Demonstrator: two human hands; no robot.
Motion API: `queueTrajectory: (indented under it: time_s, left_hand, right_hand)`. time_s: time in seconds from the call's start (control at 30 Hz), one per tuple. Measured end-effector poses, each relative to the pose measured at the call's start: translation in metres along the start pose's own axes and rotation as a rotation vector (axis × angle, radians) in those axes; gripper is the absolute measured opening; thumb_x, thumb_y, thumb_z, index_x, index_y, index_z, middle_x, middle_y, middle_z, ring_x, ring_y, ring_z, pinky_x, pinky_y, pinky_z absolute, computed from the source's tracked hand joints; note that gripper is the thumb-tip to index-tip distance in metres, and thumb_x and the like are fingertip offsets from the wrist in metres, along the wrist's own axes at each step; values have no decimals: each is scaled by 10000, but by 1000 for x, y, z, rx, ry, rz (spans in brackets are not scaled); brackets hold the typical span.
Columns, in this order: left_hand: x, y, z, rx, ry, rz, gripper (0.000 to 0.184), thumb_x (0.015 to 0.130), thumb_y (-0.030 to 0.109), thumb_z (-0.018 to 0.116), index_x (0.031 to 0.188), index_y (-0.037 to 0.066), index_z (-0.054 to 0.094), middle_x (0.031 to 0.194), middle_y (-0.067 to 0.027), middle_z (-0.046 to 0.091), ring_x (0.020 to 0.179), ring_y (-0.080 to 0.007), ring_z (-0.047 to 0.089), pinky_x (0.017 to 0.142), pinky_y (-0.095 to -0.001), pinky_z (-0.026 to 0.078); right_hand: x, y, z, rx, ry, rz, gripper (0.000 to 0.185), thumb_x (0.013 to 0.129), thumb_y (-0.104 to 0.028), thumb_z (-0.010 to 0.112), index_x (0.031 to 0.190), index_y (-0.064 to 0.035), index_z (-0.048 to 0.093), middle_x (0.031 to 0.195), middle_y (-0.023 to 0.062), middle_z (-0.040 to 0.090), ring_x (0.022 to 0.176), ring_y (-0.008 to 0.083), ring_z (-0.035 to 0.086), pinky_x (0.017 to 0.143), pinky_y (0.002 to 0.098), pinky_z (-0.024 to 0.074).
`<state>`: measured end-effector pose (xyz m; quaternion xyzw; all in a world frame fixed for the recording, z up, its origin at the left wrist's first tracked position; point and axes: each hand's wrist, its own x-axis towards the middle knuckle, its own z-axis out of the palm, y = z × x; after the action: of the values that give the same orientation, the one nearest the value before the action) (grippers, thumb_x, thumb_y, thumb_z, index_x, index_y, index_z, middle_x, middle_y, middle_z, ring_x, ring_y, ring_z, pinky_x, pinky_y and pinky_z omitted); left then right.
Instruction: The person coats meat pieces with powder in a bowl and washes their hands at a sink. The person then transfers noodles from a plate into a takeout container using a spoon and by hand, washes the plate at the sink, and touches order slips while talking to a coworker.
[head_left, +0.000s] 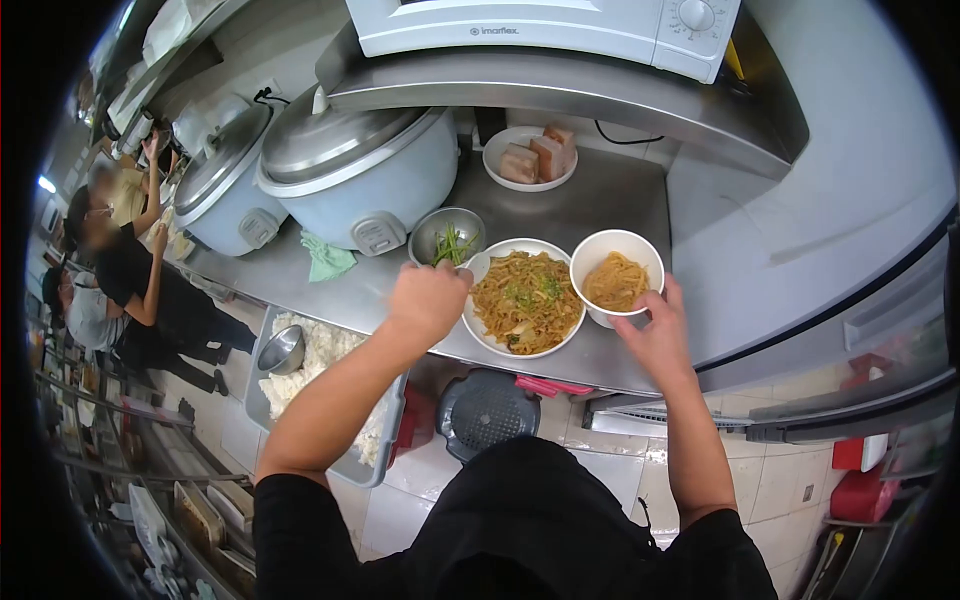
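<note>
My right hand (658, 330) grips a white paper bowl (594, 246) by its right side, thumb at the front. Noodles in sauce (615, 282) lie inside it. Just left of the bowl stands a round white plate (487, 338) heaped with brown noodles (527, 300) and bits of green. My left hand (430, 300) is closed at that plate's left edge, its fingertips beside a pale rounded shape; what it holds is not clear. Behind the left hand sits a metal bowl (425, 232) with cut green vegetables (455, 245).
Two large rice cookers (350, 180) stand at the left. A white bowl (495, 172) of pale blocks is at the back, under a shelf with a microwave oven (530, 30). Below left is a tub (375, 468) of rice. Other people (150, 270) stand far left.
</note>
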<state>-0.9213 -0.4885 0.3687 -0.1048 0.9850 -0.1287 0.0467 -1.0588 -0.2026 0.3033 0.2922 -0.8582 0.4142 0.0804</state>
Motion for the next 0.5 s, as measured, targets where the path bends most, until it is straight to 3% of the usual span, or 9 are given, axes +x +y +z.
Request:
queueTrajectory:
  time_s: [0.1, 0.2, 0.3, 0.5]
  left_hand:
    - [9, -1, 67, -18, 124, 22, 182, 878, 152, 506, 987, 146, 651, 953, -108, 669, 814, -268, 697, 756, -447, 517]
    - [0, -12, 75, -297, -7, -92, 210, 857, 199, 544, 1017, 126, 659, 950, -143, 685, 839, -314, 687, 780, -453, 528]
    - [-15, -22, 82, -443, -161, -9, 272, 808, 250, 619, 1043, 126, 678, 928, -164, 696, 841, -353, 670, 786, -446, 538]
    - [2, 10, 121, -746, -19, 62, 317, 798, 297, 658, 1060, 122, 696, 948, -191, 694, 868, -359, 669, 811, -434, 535]
  right_hand:
    - [-1, 0, -2, -40, -1, -34, 332, 670, -141, 846, 845, -27, 588, 1369, 277, 406, 1216, 430, 485, 960, 446, 460]
    - [-9, 0, -4, -47, -11, 16, 329, 671, -140, 844, 839, -24, 586, 1364, 274, 411, 1227, 431, 473, 979, 447, 446]
    - [-16, 6, -4, -65, -39, 51, 337, 671, -146, 842, 849, -17, 586, 1354, 276, 413, 1217, 435, 476, 978, 442, 448]
    - [-21, 10, 6, -110, -38, 82, 339, 676, -163, 835, 855, -15, 587, 1354, 268, 408, 1206, 437, 484, 974, 436, 452]
